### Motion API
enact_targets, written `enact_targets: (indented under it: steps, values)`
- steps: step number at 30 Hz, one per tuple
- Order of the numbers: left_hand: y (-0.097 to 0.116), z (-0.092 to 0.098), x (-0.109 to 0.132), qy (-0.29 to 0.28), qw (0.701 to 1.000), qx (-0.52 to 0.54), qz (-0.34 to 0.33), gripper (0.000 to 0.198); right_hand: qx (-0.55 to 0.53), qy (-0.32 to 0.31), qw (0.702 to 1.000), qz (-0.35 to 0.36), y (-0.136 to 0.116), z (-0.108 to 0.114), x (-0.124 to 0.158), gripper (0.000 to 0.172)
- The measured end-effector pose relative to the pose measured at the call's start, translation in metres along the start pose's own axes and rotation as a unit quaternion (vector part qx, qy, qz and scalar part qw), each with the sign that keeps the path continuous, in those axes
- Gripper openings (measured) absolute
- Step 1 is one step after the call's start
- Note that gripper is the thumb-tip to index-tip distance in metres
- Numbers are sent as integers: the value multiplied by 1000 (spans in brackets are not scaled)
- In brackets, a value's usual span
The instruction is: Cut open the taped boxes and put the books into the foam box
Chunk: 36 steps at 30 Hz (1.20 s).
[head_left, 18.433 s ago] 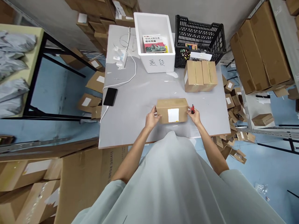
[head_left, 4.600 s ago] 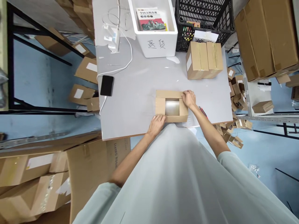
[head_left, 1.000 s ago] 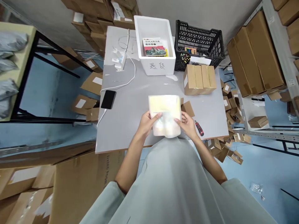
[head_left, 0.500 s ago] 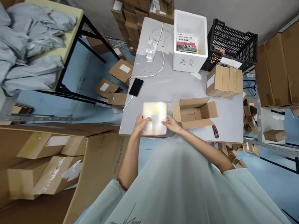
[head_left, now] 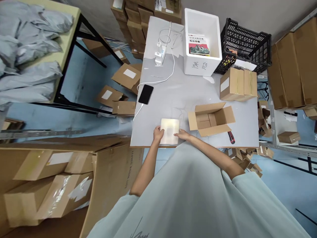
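A cream-white squarish packet (head_left: 169,129) with a soft sheen, perhaps plastic-wrapped, is at the table's front edge. My left hand (head_left: 158,134) grips its left side, thumb on top. On the opposite side, my right hand (head_left: 182,135) holds its edge, with the thumb also over the top face. What the packet contains I cannot make out. Just right of my right hand stands an open cardboard box (head_left: 203,124), flaps spread and nothing visible inside. A red and black utility knife (head_left: 231,137) lies by that box's front right corner.
On the grey table (head_left: 173,99) are a phone (head_left: 146,94) on a white cable, a power strip (head_left: 160,54), a white foam bin (head_left: 201,66) holding books, a black crate (head_left: 247,43) and closed cartons (head_left: 237,84). A large carton (head_left: 116,172) of boxes stands left.
Both hands and the packet have shifted slightly toward the front edge and right in the picture. The camera view has moved a little too. My grip on the packet stays.
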<state>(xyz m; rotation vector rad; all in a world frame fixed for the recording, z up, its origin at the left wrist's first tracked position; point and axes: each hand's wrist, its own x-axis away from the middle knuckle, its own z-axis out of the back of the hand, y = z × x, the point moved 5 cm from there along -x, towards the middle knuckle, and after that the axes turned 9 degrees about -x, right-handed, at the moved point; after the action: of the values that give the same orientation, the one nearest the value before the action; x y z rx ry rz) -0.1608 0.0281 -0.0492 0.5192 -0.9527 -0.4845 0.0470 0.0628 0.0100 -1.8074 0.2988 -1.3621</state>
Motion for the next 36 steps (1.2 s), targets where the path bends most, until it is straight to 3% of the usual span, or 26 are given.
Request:
enact_targets:
  steps: [2,4,5,7,9,11,12,14,16,20,24,27,29,31,34,36]
  values:
    - [6,0,6,17,1000,-9,-21,52,15,-26,1000,-3,-12,14,25,57]
    - [20,-10,18,4,998,0,-62,51,9,-50,996,75,-40,43,57,58]
    - [30,-20,27,-17,996,13,-90,49,10,-30,992,121,-56,68,74,55]
    - [55,-44,49,-80,985,43,-147,48,38,92,973,209,-85,135,104,52]
    - [80,-71,74,-149,970,62,-181,50,79,269,925,255,-102,212,129,58]
    - [100,-96,96,-201,958,71,-191,49,104,424,871,223,-100,280,145,67]
    - [108,-107,105,-218,954,73,-191,47,99,473,856,186,-92,306,147,72]
    - [117,-121,116,-226,955,74,-177,44,44,498,859,108,-68,340,145,78]
    - [117,-126,120,-206,964,79,-145,42,-43,447,890,74,-45,348,135,73]
    - [106,-123,120,-169,977,96,-83,36,-141,307,937,83,-20,330,118,55]
    - [118,-117,119,-150,981,100,-73,37,-179,289,935,95,-13,327,118,58]
    - [157,-126,121,-137,980,86,-116,40,-236,286,919,133,-8,345,136,62]
    - [193,-148,124,-150,975,69,-151,45,-273,304,899,156,1,366,156,65]
    - [232,-183,130,-182,964,50,-188,50,-307,337,871,182,14,390,180,66]
    - [285,-255,142,-245,939,14,-239,56,-351,403,820,204,44,428,215,64]
    - [309,-309,151,-277,928,-23,-249,56,-372,449,787,200,69,448,234,63]
